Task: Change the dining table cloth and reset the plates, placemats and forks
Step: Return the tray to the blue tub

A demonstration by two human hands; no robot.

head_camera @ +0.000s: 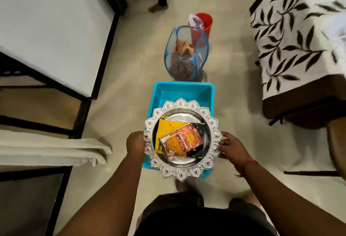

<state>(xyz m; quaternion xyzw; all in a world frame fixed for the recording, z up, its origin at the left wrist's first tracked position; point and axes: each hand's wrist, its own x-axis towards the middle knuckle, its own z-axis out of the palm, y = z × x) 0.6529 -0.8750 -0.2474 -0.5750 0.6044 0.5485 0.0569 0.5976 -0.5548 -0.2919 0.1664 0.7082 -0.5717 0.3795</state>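
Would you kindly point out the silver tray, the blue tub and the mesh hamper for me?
silver tray (pixel 187 104), head view, on its scalloped far rim.
blue tub (pixel 184 90), head view, on its bare inner far wall.
mesh hamper (pixel 180 37), head view, on its upper mesh wall.

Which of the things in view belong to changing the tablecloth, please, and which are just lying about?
Job:
- silver tray, held by both hands: left, right
- snack packets on it
- white cloth

Lying about:
- blue tub
- mesh basket
- red bucket

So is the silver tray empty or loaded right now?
Loaded: the silver tray, held by left hand and right hand, carries snack packets.
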